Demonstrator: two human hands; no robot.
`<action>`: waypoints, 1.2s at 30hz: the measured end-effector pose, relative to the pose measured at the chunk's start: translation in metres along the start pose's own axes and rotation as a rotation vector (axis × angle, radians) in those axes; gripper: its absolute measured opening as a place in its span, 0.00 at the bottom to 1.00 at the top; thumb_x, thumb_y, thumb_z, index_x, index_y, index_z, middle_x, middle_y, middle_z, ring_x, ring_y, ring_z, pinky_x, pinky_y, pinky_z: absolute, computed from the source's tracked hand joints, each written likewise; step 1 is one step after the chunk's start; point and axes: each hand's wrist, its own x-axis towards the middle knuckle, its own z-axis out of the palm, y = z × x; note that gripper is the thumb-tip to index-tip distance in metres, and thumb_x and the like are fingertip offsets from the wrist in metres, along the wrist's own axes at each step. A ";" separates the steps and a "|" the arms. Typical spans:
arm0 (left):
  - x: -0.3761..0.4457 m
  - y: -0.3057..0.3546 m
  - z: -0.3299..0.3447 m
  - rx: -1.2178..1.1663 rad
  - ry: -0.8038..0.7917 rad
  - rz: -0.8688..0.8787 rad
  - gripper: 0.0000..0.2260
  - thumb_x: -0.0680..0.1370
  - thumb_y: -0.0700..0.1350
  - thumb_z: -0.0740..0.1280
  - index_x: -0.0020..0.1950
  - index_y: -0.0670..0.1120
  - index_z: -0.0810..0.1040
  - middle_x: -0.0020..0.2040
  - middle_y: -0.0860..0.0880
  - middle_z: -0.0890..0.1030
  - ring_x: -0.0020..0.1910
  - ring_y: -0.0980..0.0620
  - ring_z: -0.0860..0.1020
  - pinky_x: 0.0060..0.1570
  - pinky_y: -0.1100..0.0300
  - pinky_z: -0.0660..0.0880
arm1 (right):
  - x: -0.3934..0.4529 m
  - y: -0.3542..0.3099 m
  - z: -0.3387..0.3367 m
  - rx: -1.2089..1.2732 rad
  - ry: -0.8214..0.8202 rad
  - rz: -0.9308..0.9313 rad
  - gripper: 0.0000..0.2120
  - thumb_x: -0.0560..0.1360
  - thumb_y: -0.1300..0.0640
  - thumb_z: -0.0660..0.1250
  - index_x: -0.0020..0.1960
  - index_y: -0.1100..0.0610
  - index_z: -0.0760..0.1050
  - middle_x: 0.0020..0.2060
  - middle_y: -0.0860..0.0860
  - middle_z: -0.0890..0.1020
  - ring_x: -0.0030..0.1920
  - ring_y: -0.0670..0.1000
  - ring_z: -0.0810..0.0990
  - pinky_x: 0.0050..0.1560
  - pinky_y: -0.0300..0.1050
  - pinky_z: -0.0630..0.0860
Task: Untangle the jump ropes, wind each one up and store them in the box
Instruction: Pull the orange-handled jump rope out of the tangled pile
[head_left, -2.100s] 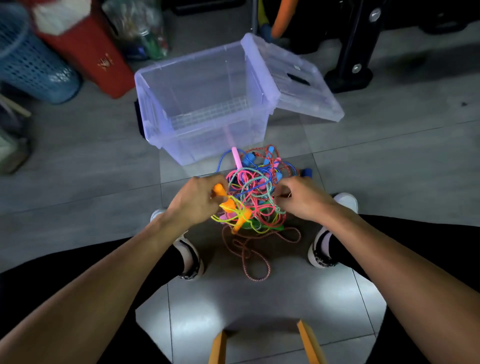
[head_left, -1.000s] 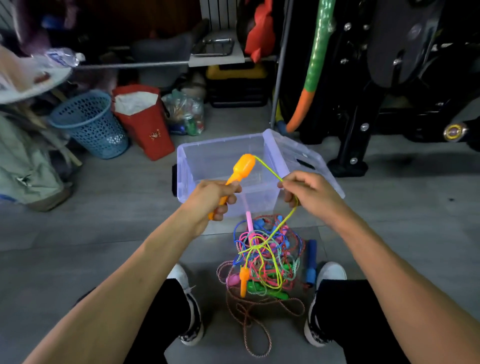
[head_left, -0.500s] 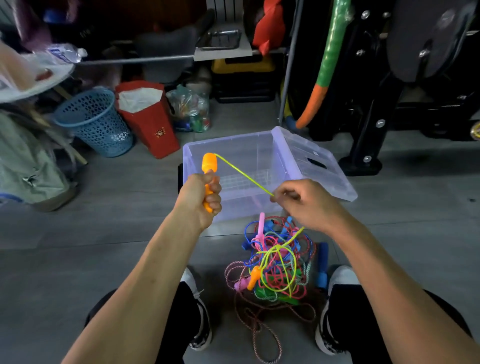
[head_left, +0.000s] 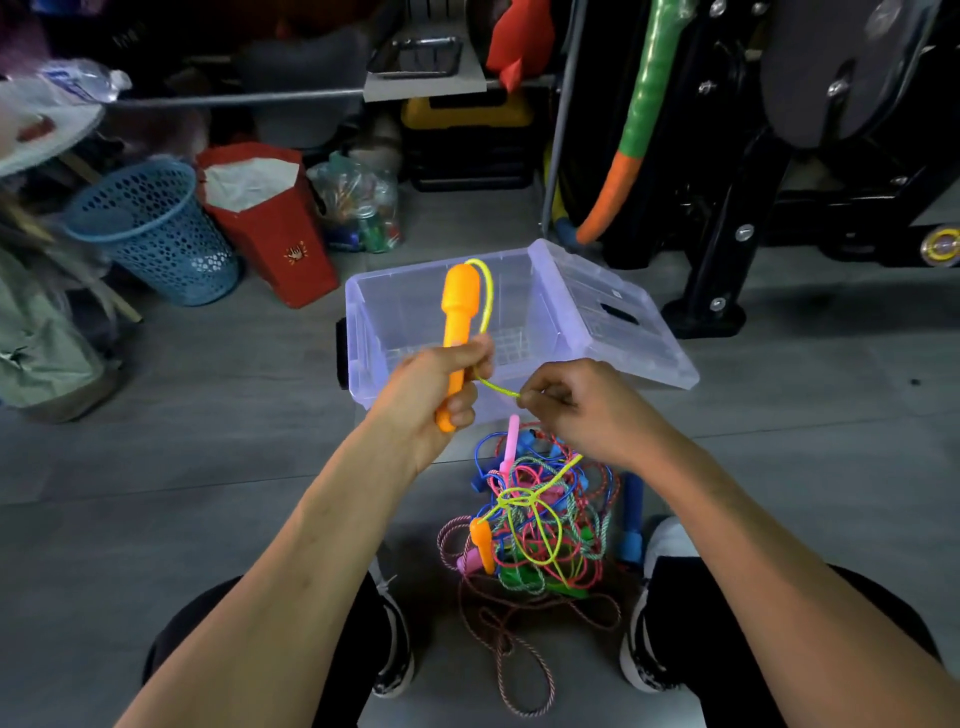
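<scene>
While gripping orange handle (head_left: 456, 332) in left hand (head_left: 436, 384), pinching limp yellow cord (head_left: 496, 387) with right hand (head_left: 582, 410) above tangle (head_left: 535, 519); light, snag-prone.

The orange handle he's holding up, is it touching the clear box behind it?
Cannot tell. In the head view the orange handle, gripped by the left hand, overlaps the clear box, so no gap or contact shows plainly.

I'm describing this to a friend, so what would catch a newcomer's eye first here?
The bright orange handle held upright in the left hand, its yellow cord pinched by the right hand. Below them, a colourful tangle of ropes lies on the floor between the feet, before an open clear box.
</scene>
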 end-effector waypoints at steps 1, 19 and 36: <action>0.002 0.000 -0.001 -0.024 0.047 0.035 0.05 0.79 0.43 0.65 0.43 0.46 0.75 0.35 0.50 0.74 0.20 0.57 0.60 0.19 0.67 0.57 | -0.001 -0.001 -0.001 0.018 -0.012 0.009 0.11 0.78 0.52 0.66 0.40 0.56 0.79 0.30 0.51 0.81 0.31 0.49 0.77 0.35 0.46 0.73; -0.001 -0.002 -0.010 0.822 0.321 0.167 0.15 0.72 0.45 0.73 0.33 0.45 0.68 0.30 0.48 0.67 0.26 0.49 0.63 0.28 0.61 0.61 | -0.022 0.034 -0.032 -0.055 0.073 -0.078 0.08 0.79 0.54 0.64 0.47 0.51 0.81 0.30 0.51 0.77 0.33 0.53 0.74 0.35 0.48 0.69; 0.015 0.003 -0.007 0.274 0.270 0.140 0.07 0.78 0.38 0.63 0.41 0.43 0.77 0.30 0.50 0.71 0.19 0.57 0.59 0.20 0.67 0.56 | -0.012 0.032 -0.031 -0.076 -0.073 0.076 0.10 0.75 0.52 0.68 0.36 0.53 0.78 0.27 0.47 0.79 0.29 0.46 0.74 0.33 0.45 0.71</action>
